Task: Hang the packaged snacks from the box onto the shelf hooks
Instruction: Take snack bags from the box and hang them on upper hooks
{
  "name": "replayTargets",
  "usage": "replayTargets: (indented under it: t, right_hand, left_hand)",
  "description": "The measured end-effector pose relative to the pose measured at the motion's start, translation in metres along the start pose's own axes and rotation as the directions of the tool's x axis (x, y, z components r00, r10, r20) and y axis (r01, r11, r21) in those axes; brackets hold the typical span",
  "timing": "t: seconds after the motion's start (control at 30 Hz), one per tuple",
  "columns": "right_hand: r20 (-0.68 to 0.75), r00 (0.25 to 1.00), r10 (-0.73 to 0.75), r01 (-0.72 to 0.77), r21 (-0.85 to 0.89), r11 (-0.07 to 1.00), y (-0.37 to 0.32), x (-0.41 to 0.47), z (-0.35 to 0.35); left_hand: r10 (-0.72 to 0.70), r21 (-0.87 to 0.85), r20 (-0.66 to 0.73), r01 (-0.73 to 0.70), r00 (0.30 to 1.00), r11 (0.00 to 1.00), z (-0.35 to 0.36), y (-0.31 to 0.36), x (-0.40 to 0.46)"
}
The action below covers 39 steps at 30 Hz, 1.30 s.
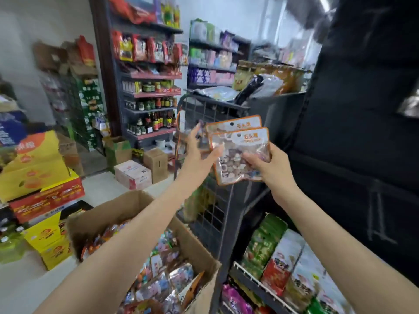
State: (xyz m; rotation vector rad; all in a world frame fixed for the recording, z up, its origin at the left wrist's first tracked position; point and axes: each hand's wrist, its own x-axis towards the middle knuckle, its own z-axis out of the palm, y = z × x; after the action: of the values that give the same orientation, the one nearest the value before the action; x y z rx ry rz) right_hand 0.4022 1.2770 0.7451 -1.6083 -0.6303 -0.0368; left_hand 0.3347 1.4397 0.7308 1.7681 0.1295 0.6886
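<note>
Two clear snack packets with orange headers (238, 141) are held up in front of the wire grid panel (204, 123) at the shelf end. My right hand (269, 166) grips the front packet by its lower right side. My left hand (199, 152) is raised at the packets' left edge, fingers mostly straight, thumb touching the front packet. Another packet (181, 123) hangs on the grid behind my left hand. Below, the open cardboard box (95, 225) holds several more snack packets (167, 275). The hooks themselves are too blurred to make out.
A dark shelf unit (353, 132) rises on the right, with bagged snacks (281, 264) on its lower wire shelf. Stacked yellow and red cartons (40, 177) stand left. Small boxes (136, 173) sit on the floor by the sauce shelves (149, 105).
</note>
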Motion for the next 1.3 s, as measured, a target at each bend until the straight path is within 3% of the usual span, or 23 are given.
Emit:
replayTargets:
  t: [0.17,0.27,0.37,0.53,0.63,0.83,1.3]
  right_hand:
    - [-0.172,0.977,-0.127,0.127,-0.010,0.992,-0.050,-0.008,-0.079]
    - [-0.281,0.929,-0.241,0.202,-0.161,0.966,-0.067,-0.013,-0.124]
    - [-0.372,0.886,-0.275,0.211,-0.204,0.956,-0.082,-0.018,-0.164]
    - [-0.511,0.789,-0.341,0.199,-0.312,0.929,-0.105,-0.023,-0.213]
    - [-0.539,0.731,-0.418,0.262,-0.344,0.902,-0.119,-0.030,-0.233]
    - [-0.576,0.707,-0.411,0.202,-0.393,0.897,-0.128,-0.027,-0.256]
    - [-0.596,0.668,-0.447,0.095,-0.527,0.845,-0.125,-0.001,-0.271]
  left_hand:
    - [0.333,-0.131,0.082,-0.321,0.940,0.938,0.075,0.075,0.015]
    - [0.420,-0.081,0.092,-0.414,0.903,0.907,0.118,0.110,0.023]
    - [0.484,-0.078,0.081,-0.478,0.872,0.875,0.156,0.143,0.026]
    - [0.478,-0.026,0.007,-0.478,0.878,0.878,0.195,0.184,0.030]
    - [0.520,0.093,-0.063,-0.514,0.852,0.853,0.204,0.195,0.031]
    - [0.617,0.312,-0.038,-0.577,0.786,0.755,0.215,0.207,0.024]
    - [0.647,0.407,-0.014,-0.587,0.762,0.700,0.217,0.218,0.019]
